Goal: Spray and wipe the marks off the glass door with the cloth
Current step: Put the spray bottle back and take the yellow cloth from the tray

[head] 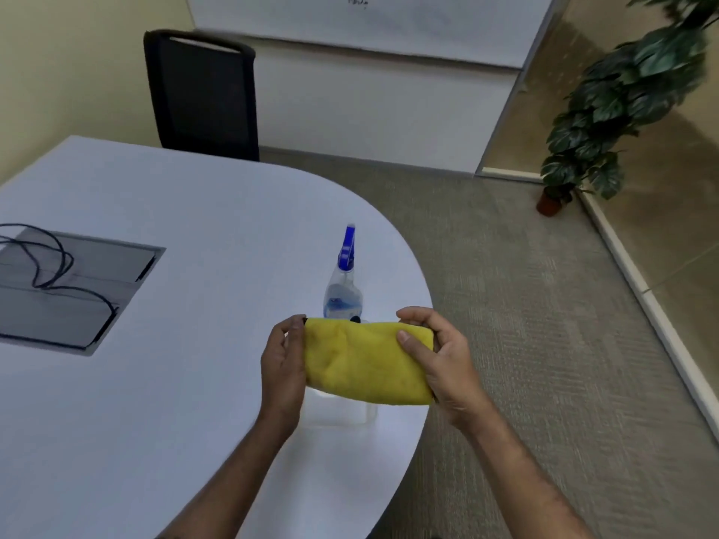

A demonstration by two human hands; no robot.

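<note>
A folded yellow cloth (363,361) is held just above the white table (155,363), stretched between both hands. My left hand (283,363) grips its left end, fingers curled round the edge. My right hand (439,355) holds the right end, thumb on top and fingers wrapped behind. Just behind the cloth a clear spray bottle (342,293) with a blue trigger head stands upright on the table; its base is hidden by the cloth. Glass panels (661,212) line the right side of the room.
A black chair (202,95) stands at the table's far side. A grey cable hatch (74,289) with black cords is set into the table at left. A potted plant (607,122) stands on the carpet by the glass wall. A whiteboard (369,21) hangs behind.
</note>
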